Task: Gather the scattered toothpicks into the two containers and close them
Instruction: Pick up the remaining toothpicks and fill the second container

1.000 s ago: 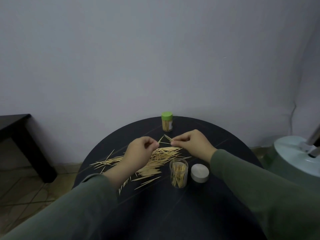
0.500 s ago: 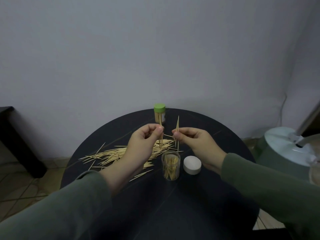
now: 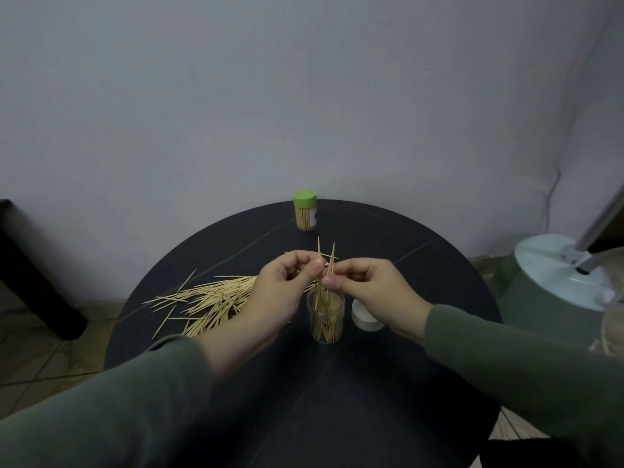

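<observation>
My left hand (image 3: 282,292) and right hand (image 3: 366,287) each pinch upright toothpicks (image 3: 326,261) at frame centre, points down over the open jar (image 3: 326,319) for a straight drop. Loose pile (image 3: 212,298) lies left; white lid (image 3: 366,315) waits beside the jar.

Your round black desk (image 3: 388,383) fills the lower middle of the frame. On it, left of centre, lies a spread of loose toothpicks (image 3: 209,300). At centre stands an open clear container (image 3: 326,320), with a white lid (image 3: 364,317) just to its right. A green-capped container (image 3: 305,211) stands at the desk's upper edge.
</observation>
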A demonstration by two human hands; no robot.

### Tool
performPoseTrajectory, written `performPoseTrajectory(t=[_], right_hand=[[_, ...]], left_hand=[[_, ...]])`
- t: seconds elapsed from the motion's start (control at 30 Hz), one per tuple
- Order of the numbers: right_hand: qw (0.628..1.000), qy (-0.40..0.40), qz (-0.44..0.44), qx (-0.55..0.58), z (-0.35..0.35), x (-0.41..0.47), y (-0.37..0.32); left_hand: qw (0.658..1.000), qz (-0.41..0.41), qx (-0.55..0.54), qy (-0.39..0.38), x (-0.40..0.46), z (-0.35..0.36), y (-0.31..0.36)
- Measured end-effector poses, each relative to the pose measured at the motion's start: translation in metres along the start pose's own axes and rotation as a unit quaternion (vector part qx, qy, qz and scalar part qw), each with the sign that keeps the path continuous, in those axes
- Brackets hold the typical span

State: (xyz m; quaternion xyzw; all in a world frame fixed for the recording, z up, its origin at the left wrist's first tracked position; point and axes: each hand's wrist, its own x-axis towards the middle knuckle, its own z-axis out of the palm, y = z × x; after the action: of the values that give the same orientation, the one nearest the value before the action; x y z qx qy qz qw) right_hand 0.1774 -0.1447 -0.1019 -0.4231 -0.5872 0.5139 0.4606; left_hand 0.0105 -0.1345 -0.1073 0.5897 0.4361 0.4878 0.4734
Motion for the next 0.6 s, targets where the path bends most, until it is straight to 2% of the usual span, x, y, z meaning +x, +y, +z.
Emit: performPoseTrajectory(t=[0.23,0.33,0.43,0.6], right_hand=[[0.996,-0.008,0.001,-0.084,-0.005,0.002,0.0],[0.994,-0.034,0.015,-0.104,-0.008,0.001,-0.002],[0.988,-0.046,0.02,-0.145,-0.008,0.0,-0.003],[0.969,-0.036,-0.02,-0.242,-0.011,-0.002,-0.012]], left_hand=[[0.997,0.032,0.071,-0.018,0.0,-0.01,-0.006],[0.992,0.042,0.107,-0.042,-0.001,-0.014,-0.007],[0.992,0.04,0.105,-0.055,0.0,-0.017,-0.009],[0.991,0.035,0.104,-0.079,0.002,-0.026,-0.011]])
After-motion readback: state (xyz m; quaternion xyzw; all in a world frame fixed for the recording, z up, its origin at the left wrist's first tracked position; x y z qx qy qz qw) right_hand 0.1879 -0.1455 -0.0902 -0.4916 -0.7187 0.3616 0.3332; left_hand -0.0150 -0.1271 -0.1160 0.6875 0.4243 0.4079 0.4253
